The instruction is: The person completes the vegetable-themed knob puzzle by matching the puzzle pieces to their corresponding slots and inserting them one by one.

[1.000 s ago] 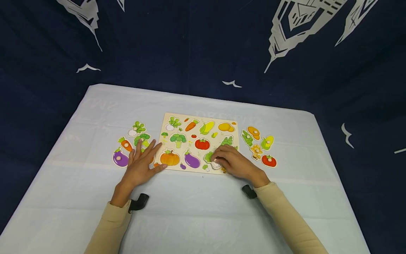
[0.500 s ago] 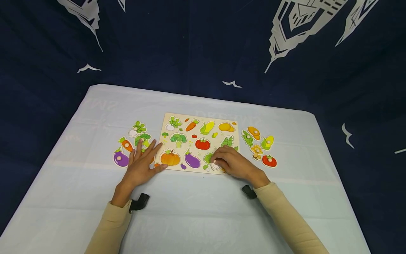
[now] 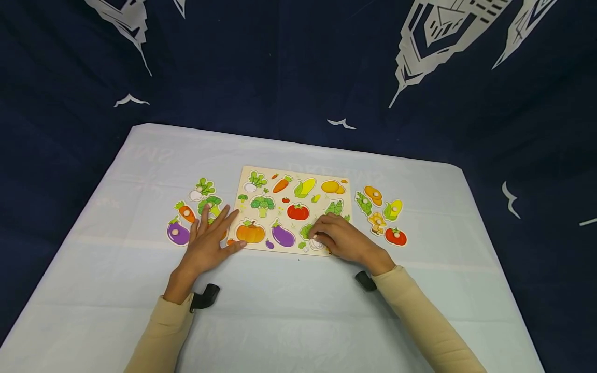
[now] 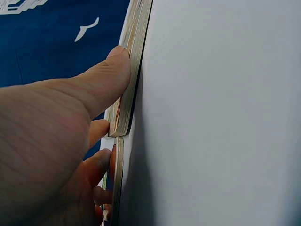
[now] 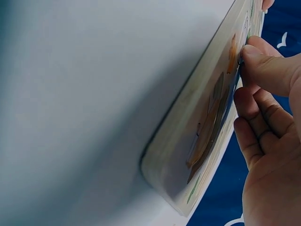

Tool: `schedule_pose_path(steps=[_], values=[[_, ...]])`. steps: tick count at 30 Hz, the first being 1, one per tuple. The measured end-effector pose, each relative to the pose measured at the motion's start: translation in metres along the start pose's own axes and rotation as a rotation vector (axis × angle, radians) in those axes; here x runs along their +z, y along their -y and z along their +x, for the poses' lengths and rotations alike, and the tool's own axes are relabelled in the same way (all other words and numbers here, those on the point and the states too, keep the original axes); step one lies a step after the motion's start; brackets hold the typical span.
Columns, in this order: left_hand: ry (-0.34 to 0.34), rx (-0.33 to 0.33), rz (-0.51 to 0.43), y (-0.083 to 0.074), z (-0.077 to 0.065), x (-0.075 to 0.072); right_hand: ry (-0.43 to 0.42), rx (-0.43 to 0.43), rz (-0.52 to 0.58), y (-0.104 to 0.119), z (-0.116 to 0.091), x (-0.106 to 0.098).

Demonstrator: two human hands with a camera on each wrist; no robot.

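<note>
On tablecloth: faint lettering, unreadable.
Left hand: fingers spread, touching board.
Right hand: pinching cauliflower piece.

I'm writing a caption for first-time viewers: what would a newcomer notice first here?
Probably the bright vegetable puzzle board at the middle of the white table, with colorful loose pieces on both sides, such as an eggplant piece at left. Next, the right hand pinching a green-and-white piece on its near right part. Behind hangs a dark blue backdrop with white prints.
</note>
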State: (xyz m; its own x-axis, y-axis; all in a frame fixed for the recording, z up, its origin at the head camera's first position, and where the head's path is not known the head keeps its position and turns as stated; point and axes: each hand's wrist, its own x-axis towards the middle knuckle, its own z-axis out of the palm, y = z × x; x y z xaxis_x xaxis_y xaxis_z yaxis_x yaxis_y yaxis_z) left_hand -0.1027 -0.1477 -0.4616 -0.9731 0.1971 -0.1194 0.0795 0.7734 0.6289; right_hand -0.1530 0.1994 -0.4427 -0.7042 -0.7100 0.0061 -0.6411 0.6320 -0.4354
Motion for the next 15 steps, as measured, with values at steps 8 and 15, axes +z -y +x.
schedule_pose_path(steps=[8,15], values=[[0.006,-0.006,0.003,0.0014,0.0007,0.0008,0.004,0.008,-0.016,-0.0004,-0.0015,0.0018],[0.004,-0.004,0.003,0.0004,0.0002,-0.0002,0.0,0.003,0.013,-0.0002,-0.0031,0.0007]])
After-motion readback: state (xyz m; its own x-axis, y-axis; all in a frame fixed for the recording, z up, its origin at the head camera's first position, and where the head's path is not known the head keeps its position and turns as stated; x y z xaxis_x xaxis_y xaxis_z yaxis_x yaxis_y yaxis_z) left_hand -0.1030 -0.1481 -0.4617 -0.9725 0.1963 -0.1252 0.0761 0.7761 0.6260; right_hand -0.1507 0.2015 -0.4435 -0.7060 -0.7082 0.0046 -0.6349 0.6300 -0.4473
